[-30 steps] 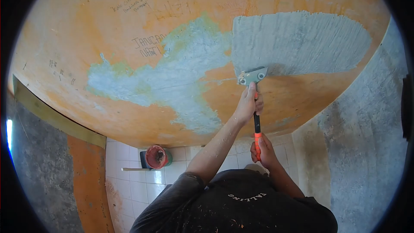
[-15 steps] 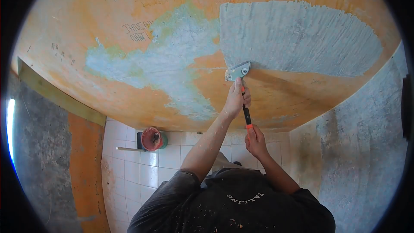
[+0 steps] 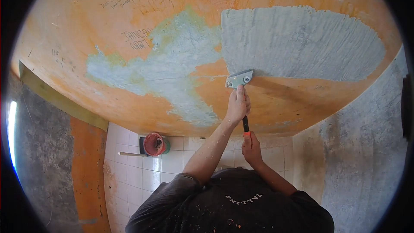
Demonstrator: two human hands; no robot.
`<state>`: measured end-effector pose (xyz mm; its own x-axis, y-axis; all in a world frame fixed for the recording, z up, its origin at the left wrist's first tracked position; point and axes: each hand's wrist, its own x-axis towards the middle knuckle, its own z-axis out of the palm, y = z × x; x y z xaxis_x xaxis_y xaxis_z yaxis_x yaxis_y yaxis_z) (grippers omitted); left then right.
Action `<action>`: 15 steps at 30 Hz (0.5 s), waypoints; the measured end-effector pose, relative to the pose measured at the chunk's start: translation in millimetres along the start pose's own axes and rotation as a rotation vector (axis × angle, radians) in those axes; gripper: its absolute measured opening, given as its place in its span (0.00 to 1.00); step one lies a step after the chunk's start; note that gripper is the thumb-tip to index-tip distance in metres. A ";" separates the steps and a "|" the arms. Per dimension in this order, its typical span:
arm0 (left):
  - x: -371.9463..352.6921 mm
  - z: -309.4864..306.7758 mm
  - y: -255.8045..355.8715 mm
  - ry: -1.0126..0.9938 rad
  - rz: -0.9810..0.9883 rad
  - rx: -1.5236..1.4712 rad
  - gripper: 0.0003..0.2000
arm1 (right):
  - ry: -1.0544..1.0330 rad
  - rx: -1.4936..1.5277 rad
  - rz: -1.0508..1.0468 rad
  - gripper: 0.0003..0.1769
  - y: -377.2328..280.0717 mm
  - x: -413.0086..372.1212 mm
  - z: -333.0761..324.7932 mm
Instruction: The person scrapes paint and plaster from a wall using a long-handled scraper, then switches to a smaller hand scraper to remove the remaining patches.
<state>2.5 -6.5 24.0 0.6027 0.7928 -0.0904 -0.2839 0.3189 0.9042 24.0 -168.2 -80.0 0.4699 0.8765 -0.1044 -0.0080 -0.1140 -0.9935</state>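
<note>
A long-handled scraper (image 3: 239, 79) with a wide metal head rests against the orange painted wall (image 3: 267, 108). Its blade lies at the lower left corner of a scraped grey patch (image 3: 306, 45). My left hand (image 3: 237, 105) is wrapped round the upper handle, just below the head, thumb pointing up along it. Lower down, my right hand (image 3: 252, 149) grips the orange end of the black handle. Both palms hide parts of the handle. Small flakes cling to my left forearm and dark shirt.
A pale, flaked area (image 3: 172, 64) spreads left of the grey patch, near handwriting on the wall. Below, a reddish bucket (image 3: 157, 144) stands on white floor tiles (image 3: 172, 160) beside a pale stick (image 3: 131, 154). A grey wall (image 3: 366, 146) closes off the right side.
The scraper head has shifted slightly down the wall, with both hands still on it. The whole view has also moved a little, so the wall and bucket appear lower.
</note>
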 end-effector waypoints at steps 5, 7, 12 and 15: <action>2.8 0.5 -4.1 0.046 0.027 0.004 0.22 | 0.019 0.001 -0.015 0.17 0.9 -1.4 5.4; 3.0 1.8 -2.8 0.069 0.029 -0.018 0.22 | 0.030 -0.051 -0.012 0.17 -1.1 -1.8 6.2; 4.6 1.3 -0.7 0.079 0.029 -0.007 0.22 | 0.031 -0.050 -0.030 0.18 -2.3 -1.5 11.0; 3.9 1.3 3.0 0.073 0.028 -0.003 0.22 | 0.015 -0.029 -0.054 0.18 -1.6 -0.6 13.3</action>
<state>5.0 -3.1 26.9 0.5388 0.8370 -0.0955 -0.3018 0.2977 0.9057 12.0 -162.4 -78.9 0.4821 0.8747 -0.0502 0.0433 -0.0809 -0.9958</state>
